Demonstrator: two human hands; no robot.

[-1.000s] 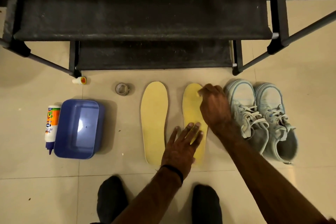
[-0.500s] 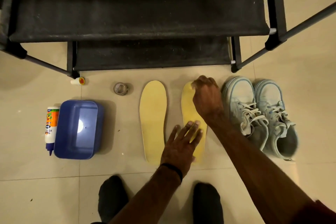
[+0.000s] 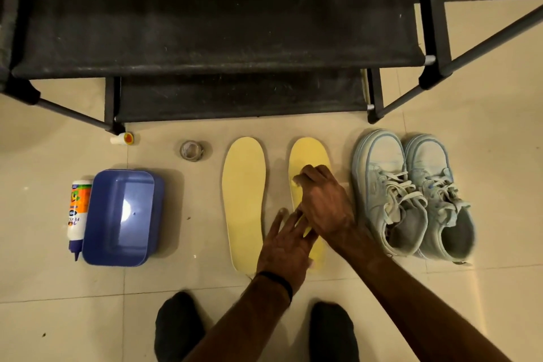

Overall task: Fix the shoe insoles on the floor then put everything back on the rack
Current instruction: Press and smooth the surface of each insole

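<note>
On right insole (image 3: 308,156) | left hand (image 3: 286,247) flat, spread | right hand (image 3: 324,203) curled, grip unclear

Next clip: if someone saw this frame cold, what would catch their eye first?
Most likely the two yellow insoles lying side by side on the tiles below the black rack: the left insole lies bare, while both hands work on the right insole, the left hand pressing flat near its heel and the right hand over its middle with fingers curled. Next come the pale blue sneakers to the right and the blue tub with a glue bottle to the left.
</note>
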